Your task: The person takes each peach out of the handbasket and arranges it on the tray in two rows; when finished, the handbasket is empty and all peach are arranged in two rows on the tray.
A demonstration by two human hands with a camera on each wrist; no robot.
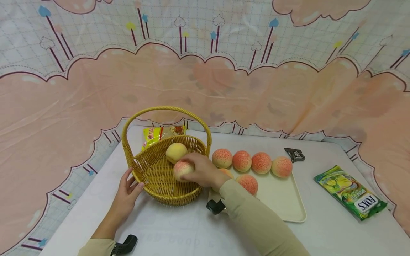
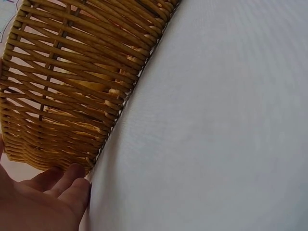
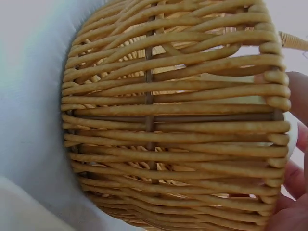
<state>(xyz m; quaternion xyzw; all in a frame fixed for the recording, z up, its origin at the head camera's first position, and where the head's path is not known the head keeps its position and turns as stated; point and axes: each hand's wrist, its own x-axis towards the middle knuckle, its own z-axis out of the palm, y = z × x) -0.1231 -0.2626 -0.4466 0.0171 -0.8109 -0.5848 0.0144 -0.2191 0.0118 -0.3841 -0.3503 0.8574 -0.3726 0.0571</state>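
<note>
A yellow wicker basket (image 1: 153,176) with a tall arched handle stands on the white table. One pale yellow peach (image 1: 176,152) lies inside it. My right hand (image 1: 205,170) reaches over the basket's right side, gripping a pink-blushed peach (image 1: 183,170) low inside the rim, beside the yellow one. At the basket's left, my left hand (image 1: 123,199) holds the rim, thumb in front and fingers along the outer side. The left wrist view shows its fingers (image 2: 72,192) against the woven wall. In the right wrist view, the basket's weave partly hides the right hand (image 3: 294,192).
Right of the basket, a cream tray (image 1: 283,202) carries several pink-red peaches (image 1: 261,163), most lined along its back edge. A yellow snack bag (image 1: 163,133) lies behind the basket. Farther right are a small dark object (image 1: 294,154) and a green FOX'S candy bag (image 1: 350,192).
</note>
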